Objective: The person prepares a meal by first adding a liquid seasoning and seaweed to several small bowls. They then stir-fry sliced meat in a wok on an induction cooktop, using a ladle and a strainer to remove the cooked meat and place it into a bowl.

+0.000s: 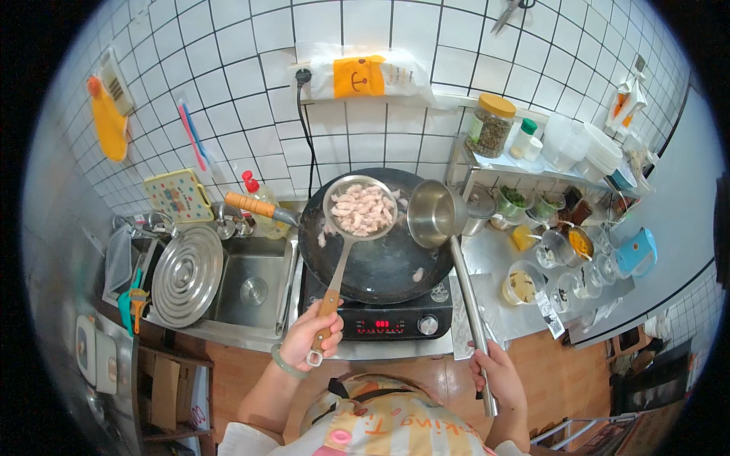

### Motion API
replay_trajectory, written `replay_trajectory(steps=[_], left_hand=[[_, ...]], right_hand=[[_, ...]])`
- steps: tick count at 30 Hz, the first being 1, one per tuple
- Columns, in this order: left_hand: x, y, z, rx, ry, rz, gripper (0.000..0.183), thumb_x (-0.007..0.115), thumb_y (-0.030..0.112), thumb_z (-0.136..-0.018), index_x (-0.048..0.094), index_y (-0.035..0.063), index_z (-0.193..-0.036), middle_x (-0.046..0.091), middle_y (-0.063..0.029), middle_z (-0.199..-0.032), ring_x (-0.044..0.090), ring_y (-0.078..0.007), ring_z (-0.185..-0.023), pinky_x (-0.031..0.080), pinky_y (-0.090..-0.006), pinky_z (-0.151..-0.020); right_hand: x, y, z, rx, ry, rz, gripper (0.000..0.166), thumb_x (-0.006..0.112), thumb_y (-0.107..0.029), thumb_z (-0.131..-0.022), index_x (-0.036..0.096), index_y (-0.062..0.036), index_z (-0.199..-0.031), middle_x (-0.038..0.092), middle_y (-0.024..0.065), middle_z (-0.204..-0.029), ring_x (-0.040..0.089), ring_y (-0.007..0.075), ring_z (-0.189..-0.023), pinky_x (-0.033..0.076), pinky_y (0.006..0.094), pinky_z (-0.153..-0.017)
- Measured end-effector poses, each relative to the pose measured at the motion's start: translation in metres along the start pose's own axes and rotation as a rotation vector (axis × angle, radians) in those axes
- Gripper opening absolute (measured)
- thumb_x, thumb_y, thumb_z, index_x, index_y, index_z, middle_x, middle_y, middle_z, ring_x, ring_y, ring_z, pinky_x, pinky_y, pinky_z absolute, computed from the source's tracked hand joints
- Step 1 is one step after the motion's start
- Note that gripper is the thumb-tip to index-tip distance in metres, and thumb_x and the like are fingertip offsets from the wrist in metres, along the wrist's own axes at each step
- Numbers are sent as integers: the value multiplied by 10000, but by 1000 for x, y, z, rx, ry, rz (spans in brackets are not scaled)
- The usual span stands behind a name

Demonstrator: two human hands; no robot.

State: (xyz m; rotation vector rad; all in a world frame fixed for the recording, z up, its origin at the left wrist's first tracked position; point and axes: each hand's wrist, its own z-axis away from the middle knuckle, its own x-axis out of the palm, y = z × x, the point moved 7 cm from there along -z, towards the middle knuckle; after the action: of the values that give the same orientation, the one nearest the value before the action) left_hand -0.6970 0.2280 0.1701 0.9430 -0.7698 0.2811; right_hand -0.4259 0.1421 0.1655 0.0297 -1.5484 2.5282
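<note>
My left hand (315, 336) is closed around the wooden handle of a round mesh skimmer (343, 259). Pale cooked meat strips (364, 210) fill the skimmer, which is over a black wok (376, 268). My right hand (497, 373) grips the long metal handle of a deep steel ladle (436, 214). Tilted, the ladle's bowl is over the wok's right side and looks to hold no solid food. A few pale meat bits lie in the wok, one of them a loose piece (418, 275) at the lower right. Beneath the wok is a black induction cooker (376, 330) with a lit red display.
At left, a ridged steel lid (187, 276) leans over the metal sink (256, 265). The wok's wooden handle (250, 203) points left towards a soap bottle (263, 214). Right of the cooker stand several seasoning bowls, a tub of liquid (520, 283) and a blue jug (635, 252), below a shelf (536, 170).
</note>
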Motion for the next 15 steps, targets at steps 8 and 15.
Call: replay_trajectory(steps=[8,15], left_hand=[[-6,-13,-4,174,109,-274,321,443,59,-823,282,78,-1100,442,-56,-686,419,-111,-386,337,-220,-329],[-21,-18,-2,591,354,-1185,431,483,63,-779,276,22,-1155,532,-190,-731,540,-330,-565,436,-377,-504]], right_hand=[[39,-10,-10,175,-304,-338,220,400,-109,-858,418,-10,-1053,389,4,-635,331,46,-440,299,186,-383],[66,-26,-3,321,-614,-746,231,350,-94,-872,394,-6,-1081,343,-11,-651,281,10,-435,275,171,-376]])
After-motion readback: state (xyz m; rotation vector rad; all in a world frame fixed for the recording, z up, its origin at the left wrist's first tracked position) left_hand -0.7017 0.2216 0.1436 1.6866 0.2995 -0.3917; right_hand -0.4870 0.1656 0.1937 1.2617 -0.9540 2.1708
